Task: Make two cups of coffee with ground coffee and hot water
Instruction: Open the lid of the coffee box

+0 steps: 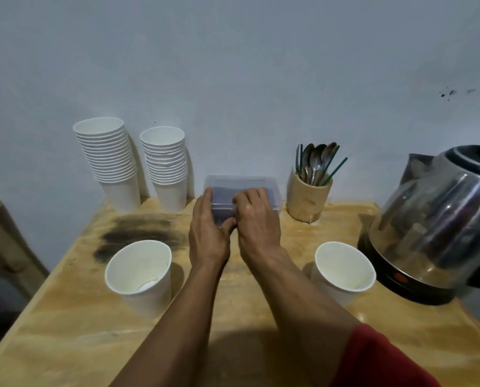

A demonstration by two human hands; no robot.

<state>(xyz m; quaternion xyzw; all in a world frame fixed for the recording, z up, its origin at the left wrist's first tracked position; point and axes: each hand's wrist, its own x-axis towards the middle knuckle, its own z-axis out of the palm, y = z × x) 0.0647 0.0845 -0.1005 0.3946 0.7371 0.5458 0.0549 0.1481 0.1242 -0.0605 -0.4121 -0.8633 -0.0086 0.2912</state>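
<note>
Far left against the wall: two stacks of paper cups, the taller stack [107, 160] leaning slightly, the shorter stack [167, 166] just beside it. Nearer, on the wooden table [65, 331], one loose cup on the left [139, 275], upright and seemingly empty, with only a pale glint at the bottom.

At centre, the clear plastic container [272, 191] of dark ground coffee, set back near the wall between the stacks and the spoon holder, lid apparently on. Left hand [208, 230] flat and open-fingered against the container's left side, steadying rather than clasping. Right hand [257, 222] curled over the front edge and top, fingertips hooked at the lid rim; whether actually gripping the lid or merely resting on it, hard to tell from this angle.

Likely step: opening the container. Best done by bracing the base firmly with the left, peeling up one corner with the right (not the whole lid at once), and keeping the box level to avoid scattering grounds.

Further right: one wooden holder [308, 201] with several metal spoons and about four green stirrers. Then the second loose cup [345, 268], upright, empty. At far right, one steel electric kettle [440, 219] on its black base.
</note>
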